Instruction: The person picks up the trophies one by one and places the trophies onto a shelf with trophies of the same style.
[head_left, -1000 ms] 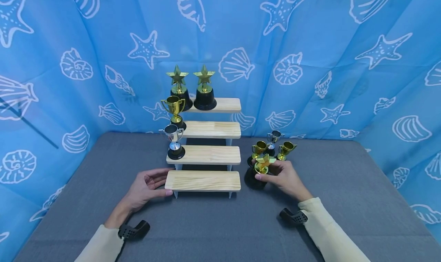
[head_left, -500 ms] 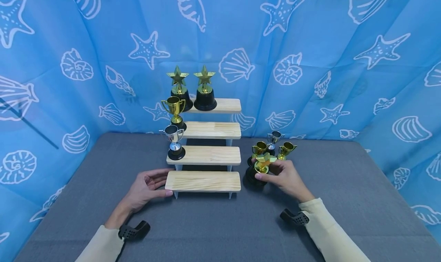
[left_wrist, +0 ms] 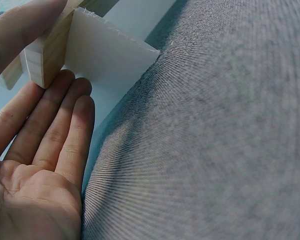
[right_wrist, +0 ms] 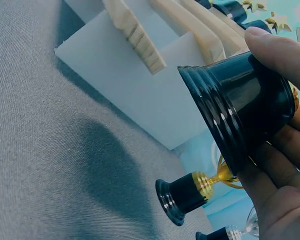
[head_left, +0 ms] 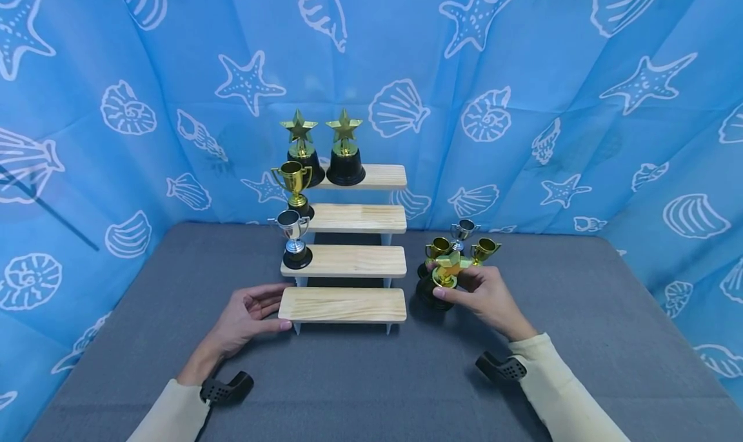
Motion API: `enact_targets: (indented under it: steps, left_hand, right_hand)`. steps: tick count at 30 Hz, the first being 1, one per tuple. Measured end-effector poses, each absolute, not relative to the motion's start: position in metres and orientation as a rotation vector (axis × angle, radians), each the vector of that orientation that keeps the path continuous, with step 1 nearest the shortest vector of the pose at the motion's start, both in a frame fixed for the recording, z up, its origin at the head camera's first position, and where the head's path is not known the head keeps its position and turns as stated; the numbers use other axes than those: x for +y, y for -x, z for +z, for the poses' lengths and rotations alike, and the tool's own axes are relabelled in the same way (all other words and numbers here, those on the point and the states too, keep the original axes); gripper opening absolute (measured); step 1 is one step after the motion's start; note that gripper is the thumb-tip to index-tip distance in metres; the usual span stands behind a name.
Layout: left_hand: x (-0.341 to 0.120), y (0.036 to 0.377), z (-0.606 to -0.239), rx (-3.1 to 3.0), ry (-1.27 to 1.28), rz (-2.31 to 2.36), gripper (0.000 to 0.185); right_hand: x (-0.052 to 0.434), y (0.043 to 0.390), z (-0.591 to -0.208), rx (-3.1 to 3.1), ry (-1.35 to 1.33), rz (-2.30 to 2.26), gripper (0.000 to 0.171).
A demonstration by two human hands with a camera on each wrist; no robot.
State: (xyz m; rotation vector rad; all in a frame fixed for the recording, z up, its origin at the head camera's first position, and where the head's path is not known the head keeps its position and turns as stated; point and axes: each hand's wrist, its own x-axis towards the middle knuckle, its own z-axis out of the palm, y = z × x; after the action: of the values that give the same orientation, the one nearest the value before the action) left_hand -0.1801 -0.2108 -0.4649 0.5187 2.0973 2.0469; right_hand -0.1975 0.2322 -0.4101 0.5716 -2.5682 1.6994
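Observation:
A wooden four-step stand (head_left: 348, 261) sits mid-table. My left hand (head_left: 264, 310) rests at the left end of its bottom step (head_left: 342, 304), fingers straight against the white side panel (left_wrist: 107, 65) and thumb on the wood. My right hand (head_left: 449, 287) grips a gold star trophy (head_left: 451, 262) by its black base (right_wrist: 240, 110), tilted and just off the table right of the stand. Two star trophies (head_left: 345, 148) stand on the top step, a gold cup (head_left: 295, 182) on the second, a silver cup (head_left: 294, 235) on the third.
Two small gold cups (head_left: 484, 250) and a silver cup (head_left: 463, 230) stand on the grey table (head_left: 580, 339) just behind my right hand; one gold cup (right_wrist: 190, 192) shows below the held base. Blue seashell cloth (head_left: 522, 106) walls the back and sides.
My right hand has raised the star trophy slightly and shifted it a little right and away from me. The left hand has stayed at the bottom step.

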Motion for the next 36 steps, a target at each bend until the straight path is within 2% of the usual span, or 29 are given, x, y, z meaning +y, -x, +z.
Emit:
enact_targets:
  steps: [10,18,36]
  left_hand:
    - [-0.211,0.181,-0.465,2.104,-0.51,2.045,0.069]
    - [-0.211,0.18,-0.465,2.109,-0.505,2.045,0.068]
    - [-0.211,0.181,-0.468,2.115,-0.516,2.047,0.07]
  right_hand:
    - [0.234,0.195,-0.396,-2.599,-0.512,1.611,0.04]
    - [0.233,0.197,-0.379,-2.521,-0.642,1.666,0.04]
    - [0.225,0.205,-0.347,-2.512,-0.688,1.603,0.04]
